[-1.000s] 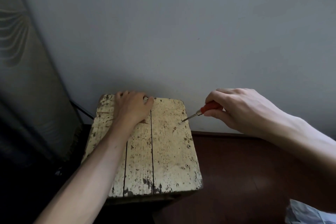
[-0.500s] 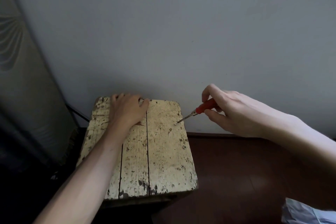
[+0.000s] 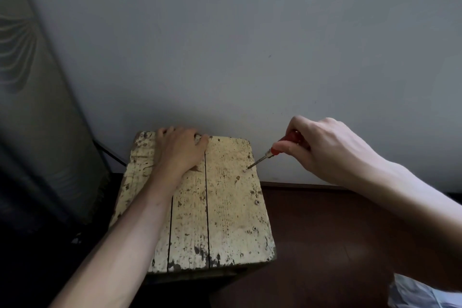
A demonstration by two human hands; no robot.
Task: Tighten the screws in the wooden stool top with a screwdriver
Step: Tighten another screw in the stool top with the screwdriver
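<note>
The red handle of the screwdriver (image 3: 287, 144) is being gripped by the right hand (image 3: 325, 147), fingers curled round it, the wrist raised and the forearm entering from the right edge. The metal shaft is being held at a slant, down and to the left, with its tip being pressed at a screw (image 3: 245, 171) near the far right edge of the stool top (image 3: 225, 207). The left hand (image 3: 178, 151) is being laid palm-down on the far end of the top, its fingers being hooked over the far edge; nothing is being held in it. The left forearm is being extended along the left planks toward the near edge.

Two further screw heads (image 3: 256, 202) are being shown along the right edge of the right plank. The far edge of the stool is being kept close against the wall (image 3: 225, 45). Open dark floor (image 3: 337, 245) is being left to the right of the stool, beneath the right arm. The left side is being bounded by a grey curtain (image 3: 30, 107).
</note>
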